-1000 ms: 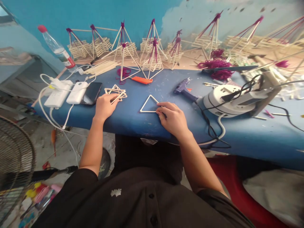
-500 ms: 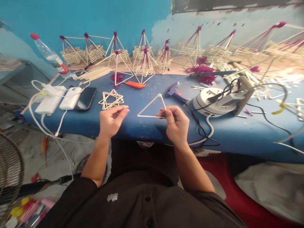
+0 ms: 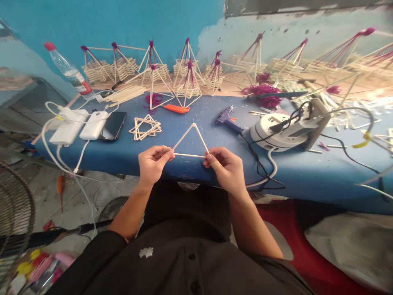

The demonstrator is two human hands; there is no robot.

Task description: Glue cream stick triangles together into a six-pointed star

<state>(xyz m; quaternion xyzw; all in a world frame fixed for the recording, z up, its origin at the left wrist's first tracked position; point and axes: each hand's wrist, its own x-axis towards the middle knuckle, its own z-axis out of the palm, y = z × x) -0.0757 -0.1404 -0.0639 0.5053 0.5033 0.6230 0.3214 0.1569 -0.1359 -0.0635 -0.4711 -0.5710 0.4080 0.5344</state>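
A triangle of thin pale sticks (image 3: 199, 136) is held at its two lower corners, its tip pointing away from me. My left hand (image 3: 153, 163) pinches the left corner between thumb and fingers. At the right corner, my right hand (image 3: 226, 166) has the same kind of pinch. To the left, a star-shaped stick frame (image 3: 145, 127) lies flat on the blue table (image 3: 172, 167). A blue glue gun (image 3: 228, 120) rests to the right, beyond my right hand. An orange cutter (image 3: 176, 108) lies farther back.
Several stick lanterns with purple tops (image 3: 189, 80) stand along the back. At left are a phone (image 3: 114, 126), white power strip (image 3: 68, 125) and bottle (image 3: 71, 73). A white round socket block (image 3: 269, 132) with black cables sits at right, near purple yarn (image 3: 266, 95).
My left hand has moved right and taken hold of the triangle's left corner. The triangle has shifted left and turned slightly, with my right hand still gripping its right corner.
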